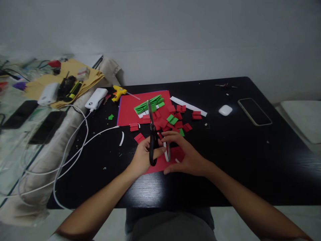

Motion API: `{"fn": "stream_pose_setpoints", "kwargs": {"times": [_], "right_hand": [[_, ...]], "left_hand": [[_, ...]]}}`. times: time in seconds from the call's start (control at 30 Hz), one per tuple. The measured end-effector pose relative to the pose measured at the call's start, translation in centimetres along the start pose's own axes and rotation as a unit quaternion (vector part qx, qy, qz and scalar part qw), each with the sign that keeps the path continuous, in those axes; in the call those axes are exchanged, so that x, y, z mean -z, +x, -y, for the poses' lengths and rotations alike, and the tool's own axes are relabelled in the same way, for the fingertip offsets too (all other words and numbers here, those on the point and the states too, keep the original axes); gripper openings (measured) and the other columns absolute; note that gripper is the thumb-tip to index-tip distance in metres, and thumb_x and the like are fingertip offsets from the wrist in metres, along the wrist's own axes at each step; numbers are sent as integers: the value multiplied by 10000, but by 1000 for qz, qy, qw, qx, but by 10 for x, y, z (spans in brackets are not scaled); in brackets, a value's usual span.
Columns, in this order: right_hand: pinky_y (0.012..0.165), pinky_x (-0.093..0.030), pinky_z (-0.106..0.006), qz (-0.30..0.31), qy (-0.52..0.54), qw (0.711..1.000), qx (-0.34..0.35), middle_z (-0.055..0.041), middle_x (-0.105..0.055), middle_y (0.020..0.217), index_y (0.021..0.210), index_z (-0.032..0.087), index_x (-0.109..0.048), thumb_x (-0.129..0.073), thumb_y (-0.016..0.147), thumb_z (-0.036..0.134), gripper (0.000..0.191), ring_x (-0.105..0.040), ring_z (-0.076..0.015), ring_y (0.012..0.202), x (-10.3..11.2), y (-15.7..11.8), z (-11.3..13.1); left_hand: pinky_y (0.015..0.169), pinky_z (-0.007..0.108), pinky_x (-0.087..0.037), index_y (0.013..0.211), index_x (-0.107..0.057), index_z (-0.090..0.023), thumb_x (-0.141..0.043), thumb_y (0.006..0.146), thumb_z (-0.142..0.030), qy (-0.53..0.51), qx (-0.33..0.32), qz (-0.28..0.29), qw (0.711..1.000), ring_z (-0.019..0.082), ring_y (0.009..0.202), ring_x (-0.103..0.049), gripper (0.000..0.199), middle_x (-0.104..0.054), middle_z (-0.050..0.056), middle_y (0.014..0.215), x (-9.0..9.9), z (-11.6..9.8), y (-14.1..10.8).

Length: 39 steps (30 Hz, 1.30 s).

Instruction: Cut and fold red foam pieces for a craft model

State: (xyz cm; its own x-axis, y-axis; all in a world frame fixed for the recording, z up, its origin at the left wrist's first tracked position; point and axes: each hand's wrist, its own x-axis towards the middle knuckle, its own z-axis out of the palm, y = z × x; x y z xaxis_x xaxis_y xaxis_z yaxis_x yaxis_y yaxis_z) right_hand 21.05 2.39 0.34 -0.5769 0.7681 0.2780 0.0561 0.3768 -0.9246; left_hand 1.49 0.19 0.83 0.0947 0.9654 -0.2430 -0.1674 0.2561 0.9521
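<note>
My left hand (142,156) is closed around a pair of scissors (152,134) with black handles, blades pointing away from me. Its thumb reaches to a narrow white roll of tape (166,153). On the roll's other side, my right hand (189,156) curves its fingers about it, index finger near the top and thumb lower down. A small red piece shows between the fingertips, partly hidden. Beneath both hands lies a red paper sheet (155,168). Just beyond are several folded red paper pieces (197,115) and folded green pieces (172,119).
Green folded strips (144,106) rest on a larger red sheet (126,112). A white strip (189,106), yellow glue gun (118,93), white power bank (96,98) and cables (86,125) lie around. At right are an earbud case (225,110) and a phone (254,112).
</note>
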Motion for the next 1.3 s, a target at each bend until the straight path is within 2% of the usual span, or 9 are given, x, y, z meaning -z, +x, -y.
{"fn": "stream_pose_setpoints", "kwargs": {"times": [0.23,0.43,0.53,0.67,0.8,0.97,1.03,1.17,1.3], "right_hand": [[1213,-372,-518,25,-30,999,22,-106,-468,1528,1441,344,-480,-948,690,386,886,-397,-323,1482,4,0,-3],[1160,-444,-484,53,-28,998,3,-90,-533,1464,1461,341,-457,-858,812,260,768,-522,-293,1378,7,-1,-6],[1114,-496,-454,50,-16,998,-21,-78,-530,1454,1453,346,-457,-824,826,208,740,-542,-277,1353,9,-2,-4],[1096,-519,-476,26,19,997,-68,-63,-510,1475,1430,373,-485,-824,825,223,710,-542,-282,1352,14,0,-2],[1069,-546,-494,-4,89,991,-98,-53,-453,1539,1430,418,-474,-848,820,284,728,-490,-295,1407,23,2,-6],[990,-609,-483,-23,174,978,-113,-69,-520,1458,1423,417,-449,-861,803,259,761,-487,-300,1406,32,4,-13],[968,-625,-478,-31,187,976,-109,-72,-540,1432,1406,406,-464,-860,802,260,737,-493,-302,1401,35,5,-14],[974,-626,-477,-41,177,978,-103,-74,-543,1436,1381,387,-486,-859,804,257,699,-486,-301,1410,41,6,-13],[991,-619,-491,-26,167,979,-115,-80,-517,1476,1405,380,-457,-831,836,258,692,-468,-305,1433,45,6,-11]], "left_hand": [[562,211,-372,775,-651,-165,-889,635,-310,5,16,-21,1000,84,564,-463,312,-549,-58,649,1,0,1],[643,239,-454,776,-649,-170,-876,655,-325,8,21,11,1000,120,645,-564,301,-622,-28,709,1,-3,4],[605,233,-426,803,-647,-171,-866,682,-368,48,15,30,998,114,624,-535,319,-609,-27,709,5,-6,7],[572,234,-383,836,-630,-176,-803,766,-442,156,-22,17,987,115,603,-498,325,-572,-29,694,21,-11,13],[603,245,-391,829,-575,-198,-779,795,-418,309,-75,-15,948,135,651,-520,303,-594,-22,747,40,-20,15],[601,251,-363,823,-534,-210,-692,859,-403,450,-118,-10,885,137,640,-495,252,-575,-35,733,52,-36,14],[572,252,-328,746,-510,-210,-684,854,-417,494,-127,5,860,132,596,-459,291,-531,-44,664,55,-41,15],[562,259,-300,710,-526,-208,-654,842,-356,566,-117,42,815,138,569,-478,236,-571,-27,646,61,-47,16],[569,263,-309,741,-557,-210,-632,854,-342,588,-108,74,799,150,581,-513,189,-595,-14,655,64,-50,17]]}}
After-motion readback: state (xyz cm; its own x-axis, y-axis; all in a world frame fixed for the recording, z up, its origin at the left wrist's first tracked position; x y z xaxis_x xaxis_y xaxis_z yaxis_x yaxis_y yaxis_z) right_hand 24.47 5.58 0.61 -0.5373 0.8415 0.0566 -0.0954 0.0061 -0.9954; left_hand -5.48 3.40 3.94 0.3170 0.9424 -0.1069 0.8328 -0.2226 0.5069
